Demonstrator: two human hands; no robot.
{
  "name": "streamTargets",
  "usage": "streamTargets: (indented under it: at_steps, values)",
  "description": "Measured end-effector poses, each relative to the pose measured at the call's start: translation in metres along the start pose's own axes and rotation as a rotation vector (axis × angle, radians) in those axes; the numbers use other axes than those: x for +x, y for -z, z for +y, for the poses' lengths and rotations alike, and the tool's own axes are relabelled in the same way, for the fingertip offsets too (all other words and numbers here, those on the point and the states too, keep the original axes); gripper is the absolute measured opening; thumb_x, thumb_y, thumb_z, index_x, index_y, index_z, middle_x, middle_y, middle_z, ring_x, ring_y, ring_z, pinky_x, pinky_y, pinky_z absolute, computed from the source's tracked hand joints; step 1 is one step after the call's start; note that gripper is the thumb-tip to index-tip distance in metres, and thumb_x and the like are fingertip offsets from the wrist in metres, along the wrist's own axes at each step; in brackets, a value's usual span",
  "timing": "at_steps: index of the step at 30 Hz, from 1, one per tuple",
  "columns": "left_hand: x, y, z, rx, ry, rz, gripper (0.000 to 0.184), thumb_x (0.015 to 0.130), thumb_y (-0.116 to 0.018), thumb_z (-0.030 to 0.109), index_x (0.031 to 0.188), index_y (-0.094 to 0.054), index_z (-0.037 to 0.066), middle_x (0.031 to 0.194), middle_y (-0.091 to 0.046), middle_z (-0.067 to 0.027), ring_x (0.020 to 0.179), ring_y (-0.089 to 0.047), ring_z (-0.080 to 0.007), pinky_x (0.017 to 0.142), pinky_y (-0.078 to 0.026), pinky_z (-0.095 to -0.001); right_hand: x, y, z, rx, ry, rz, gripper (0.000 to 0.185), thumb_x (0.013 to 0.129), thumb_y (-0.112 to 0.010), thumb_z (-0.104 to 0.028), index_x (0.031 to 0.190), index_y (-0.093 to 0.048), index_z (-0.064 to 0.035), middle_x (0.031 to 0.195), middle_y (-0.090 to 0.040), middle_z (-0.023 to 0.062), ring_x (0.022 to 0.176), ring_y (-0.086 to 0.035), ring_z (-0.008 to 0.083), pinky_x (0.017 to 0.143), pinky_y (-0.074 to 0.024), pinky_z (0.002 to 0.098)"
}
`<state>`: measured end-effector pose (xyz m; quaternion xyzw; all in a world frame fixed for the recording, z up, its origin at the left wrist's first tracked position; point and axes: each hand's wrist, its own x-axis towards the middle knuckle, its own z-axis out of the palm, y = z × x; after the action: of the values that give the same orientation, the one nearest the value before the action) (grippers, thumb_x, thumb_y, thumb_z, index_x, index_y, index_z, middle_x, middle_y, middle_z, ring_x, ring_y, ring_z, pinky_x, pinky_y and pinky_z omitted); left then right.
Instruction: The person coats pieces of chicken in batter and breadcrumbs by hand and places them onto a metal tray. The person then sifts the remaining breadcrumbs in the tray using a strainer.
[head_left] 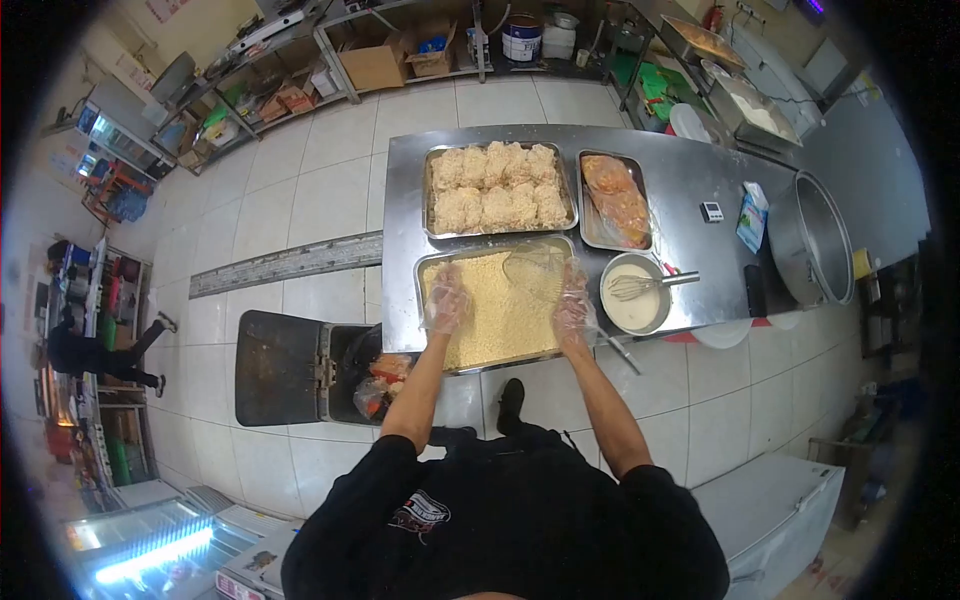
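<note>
Both my hands wear clear plastic gloves over a metal tray (500,365) of pale yellow crumbs (497,315). My left hand (448,302) lies on the crumbs near the left side, fingers stretched forward and apart. At the right rim is my right hand (573,308), its fingers also extended. A wire mesh strainer (533,272) rests on the crumbs beside it, and its handle (625,355) passes beneath that hand. Whether the right palm touches the handle or the rim is hidden. Behind sits a tray of crumb-coated pieces (498,190).
To the right stand a bowl of white batter (632,312) with a whisk (650,285), a tray of marinated meat (615,200), a timer (711,211) and a large pot (812,240). An open bin (280,370) is at the left. Another person (100,355) is far left.
</note>
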<state>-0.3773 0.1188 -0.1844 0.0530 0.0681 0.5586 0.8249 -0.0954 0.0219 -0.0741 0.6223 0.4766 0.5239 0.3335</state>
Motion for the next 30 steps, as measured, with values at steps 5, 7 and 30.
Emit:
streamTargets:
  at_steps: [5, 7, 30]
  values:
    - [0.004, 0.008, 0.0, -0.12, 0.182, -0.434, 0.033, 0.095, -0.042, 0.014, 0.128, -0.046, 0.011, 0.108, -0.06, -0.0035, 0.071, -0.055, -0.0144, 0.062, -0.05, -0.027, 0.005, 0.011, 0.01, 0.633, -0.024, -0.015, 0.059, 0.089, -0.048, -0.013, 0.145, -0.028, -0.0146, 0.139, -0.043, 0.0104, 0.064, -0.051, 0.01, 0.054, -0.044, 0.0245]
    - [0.005, -0.006, -0.019, -0.065, -0.113, 0.235, 0.036, 0.095, -0.044, 0.018, 0.131, -0.044, 0.011, 0.111, -0.059, -0.0039, 0.071, -0.054, -0.0139, 0.06, -0.048, -0.0255, 0.011, 0.011, 0.002, 0.849, 0.023, -0.053, 0.059, 0.089, -0.046, -0.011, 0.145, -0.028, -0.0125, 0.141, -0.04, 0.0104, 0.068, -0.052, 0.0106, 0.057, -0.0444, 0.024]
    - [-0.038, -0.106, -0.05, 1.215, -0.616, 0.433, 0.036, 0.097, -0.045, 0.027, 0.119, -0.057, 0.001, 0.115, -0.06, -0.0122, 0.108, -0.054, -0.0241, 0.095, -0.042, -0.0338, -0.058, -0.009, -0.051, 2.773, -0.659, -0.772, 0.054, 0.088, -0.037, -0.004, 0.14, -0.021, -0.0014, 0.119, -0.045, 0.0131, 0.093, -0.053, 0.0205, 0.081, -0.0469, 0.032]
